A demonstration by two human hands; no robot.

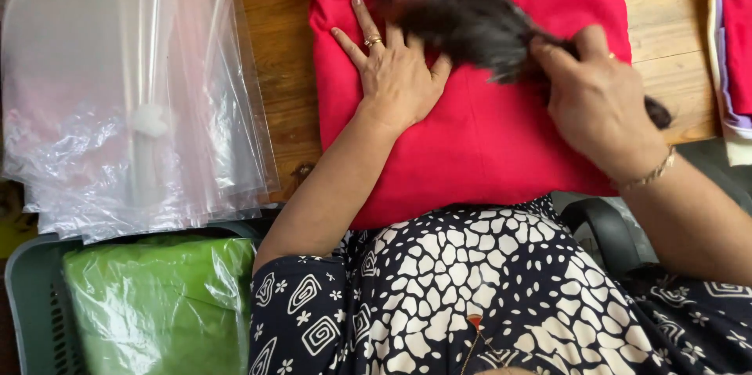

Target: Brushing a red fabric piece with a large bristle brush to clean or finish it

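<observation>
A folded red cloth (486,140) lies on the wooden table in front of me. My left hand (395,69) presses flat on it, fingers spread, with rings on one finger. My right hand (599,97) grips a black brush (470,26), blurred with motion, whose bristled head sweeps over the top of the cloth. The brush's handle end sticks out past my right wrist. A gold bracelet sits on that wrist.
A stack of clear plastic bags (129,93) lies at the left on the wooden table (274,46). Below it a grey basket (31,297) holds a green bagged bundle (160,304). More red and white cloth (736,46) lies at the right edge.
</observation>
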